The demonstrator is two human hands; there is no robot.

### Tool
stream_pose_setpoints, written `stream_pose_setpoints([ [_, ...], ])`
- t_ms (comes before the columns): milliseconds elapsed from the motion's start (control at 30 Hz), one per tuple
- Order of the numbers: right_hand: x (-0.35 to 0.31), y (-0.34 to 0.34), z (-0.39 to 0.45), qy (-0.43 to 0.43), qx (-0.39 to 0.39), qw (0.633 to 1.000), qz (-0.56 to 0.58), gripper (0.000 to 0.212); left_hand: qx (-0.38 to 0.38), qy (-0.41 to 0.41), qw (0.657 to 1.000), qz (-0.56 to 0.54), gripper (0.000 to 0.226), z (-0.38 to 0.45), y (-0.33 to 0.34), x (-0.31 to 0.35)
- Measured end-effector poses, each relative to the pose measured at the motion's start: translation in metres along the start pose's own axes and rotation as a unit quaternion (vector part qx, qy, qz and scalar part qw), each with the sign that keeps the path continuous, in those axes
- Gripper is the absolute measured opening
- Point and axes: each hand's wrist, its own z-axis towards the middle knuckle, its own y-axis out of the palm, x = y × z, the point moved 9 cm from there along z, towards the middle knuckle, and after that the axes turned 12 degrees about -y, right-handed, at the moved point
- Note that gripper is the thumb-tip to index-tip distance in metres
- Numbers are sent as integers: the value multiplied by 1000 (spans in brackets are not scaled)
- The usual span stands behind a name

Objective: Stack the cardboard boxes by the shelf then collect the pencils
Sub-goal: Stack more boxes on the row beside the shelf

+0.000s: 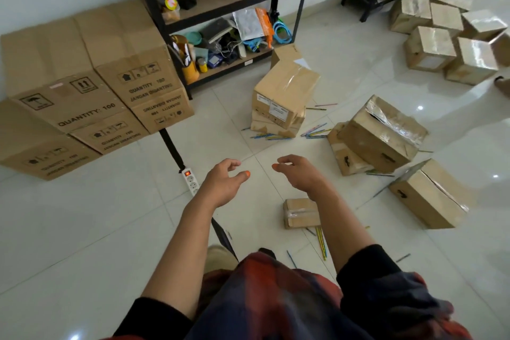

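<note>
- Here your left hand (220, 183) and right hand (300, 174) hover at the frame's centre over the floor (110, 229), fingers loosely spread, holding nothing.
- Cardboard boxes (284, 99) lie tumbled at centre and right, below the shelf (220, 0) at top centre.
- Pencils (276, 136) are scattered around the central box; more pencils lie by your right forearm.

Brown boxes (284, 96), multicoloured pencils (271, 136)
</note>
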Motion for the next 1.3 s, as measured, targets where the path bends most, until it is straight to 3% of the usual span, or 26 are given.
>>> stream_pose_setpoints([
  [500,52,-82,39,26,23,998,50,40,-47,-9,998,46,45,49,81,68],
  [700,42,-111,103,27,29,998,46,36,-36,-18,999,32,45,89,80,105],
  [967,8,-122,175,15,-22,1000,15,39,-23,-53,998,23,47,142,69,142],
  [1300,14,-155,213,22,-31,999,21,38,-18,-65,997,36,48,163,81,187],
])
